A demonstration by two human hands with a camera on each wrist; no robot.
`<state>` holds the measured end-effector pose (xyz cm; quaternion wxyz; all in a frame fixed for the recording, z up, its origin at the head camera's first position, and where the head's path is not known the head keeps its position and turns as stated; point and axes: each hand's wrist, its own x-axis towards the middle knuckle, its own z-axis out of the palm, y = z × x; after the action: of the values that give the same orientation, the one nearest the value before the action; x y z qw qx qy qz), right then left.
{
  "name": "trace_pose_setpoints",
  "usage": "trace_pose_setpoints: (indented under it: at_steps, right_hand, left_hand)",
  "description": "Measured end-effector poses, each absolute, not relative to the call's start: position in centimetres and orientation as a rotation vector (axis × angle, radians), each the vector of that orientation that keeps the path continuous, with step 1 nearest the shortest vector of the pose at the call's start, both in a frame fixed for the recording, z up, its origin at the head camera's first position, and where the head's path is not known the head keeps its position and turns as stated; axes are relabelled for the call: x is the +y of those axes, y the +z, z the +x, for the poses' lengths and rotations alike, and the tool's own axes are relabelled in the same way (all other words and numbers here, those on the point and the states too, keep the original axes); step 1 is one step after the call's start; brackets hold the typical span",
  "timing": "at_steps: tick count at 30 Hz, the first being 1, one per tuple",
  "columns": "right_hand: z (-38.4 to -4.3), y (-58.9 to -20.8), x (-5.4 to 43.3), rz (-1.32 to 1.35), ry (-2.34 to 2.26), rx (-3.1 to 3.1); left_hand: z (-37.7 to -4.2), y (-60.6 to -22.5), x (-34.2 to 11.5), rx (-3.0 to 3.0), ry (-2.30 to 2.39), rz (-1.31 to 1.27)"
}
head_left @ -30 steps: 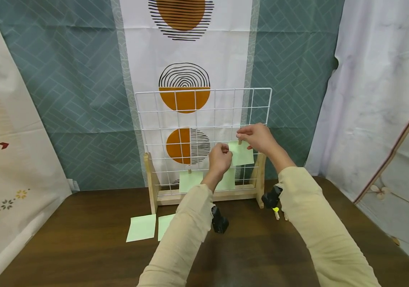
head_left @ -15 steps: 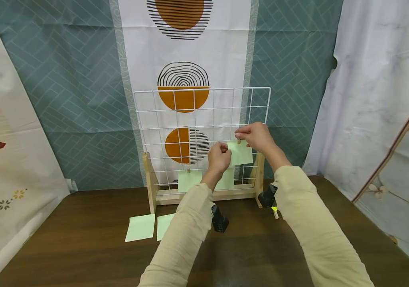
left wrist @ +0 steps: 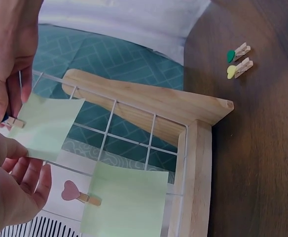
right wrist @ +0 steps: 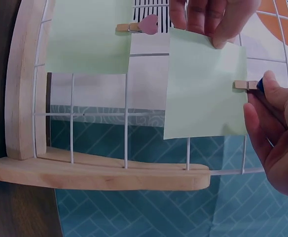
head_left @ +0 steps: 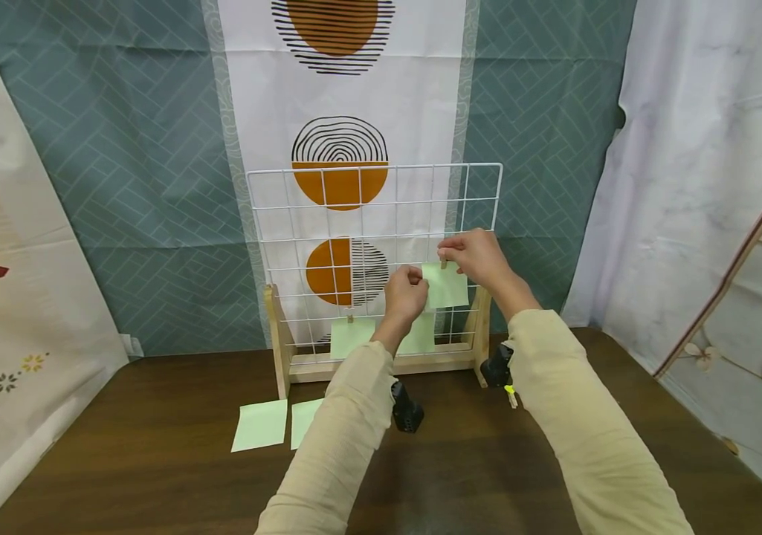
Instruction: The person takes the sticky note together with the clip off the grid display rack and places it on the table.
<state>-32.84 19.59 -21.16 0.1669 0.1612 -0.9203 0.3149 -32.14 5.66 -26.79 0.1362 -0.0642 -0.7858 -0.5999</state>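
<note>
My left hand (head_left: 406,297) pinches the left edge of a pale green paper note (head_left: 446,288) against a white wire grid (head_left: 381,202). At the note's top edge, my right hand (head_left: 481,256) pinches a small wooden clothespin (right wrist: 243,85) with a dark blue decoration, mostly covered by the fingers. The clothespin's tip lies over the paper. Lower on the grid hang two more green notes, one on the left (head_left: 352,339) and one on the right (head_left: 419,334). A clothespin with a pink heart (right wrist: 148,24) clips the right one.
A wooden stand (head_left: 381,364) holds the grid upright on a dark table (head_left: 153,461). Two loose green notes lie front left, one (head_left: 260,426) fully visible, the other (head_left: 303,421) partly behind my left sleeve. Right of the stand lie yellow (left wrist: 242,68) and green (left wrist: 240,51) decorated clothespins.
Both hands stay at the same note and clothespin, with only slight finger movement at the right hand. The head view has shifted a little.
</note>
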Motion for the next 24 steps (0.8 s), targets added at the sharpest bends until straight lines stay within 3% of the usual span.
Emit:
trace_pose_setpoints:
  at_steps: [24]
  right_hand:
    - [-33.39,-21.68,19.23,0.353,0.826,-2.542]
  left_hand:
    - [-32.5,-27.17,5.76,-2.264,-1.753,-0.159]
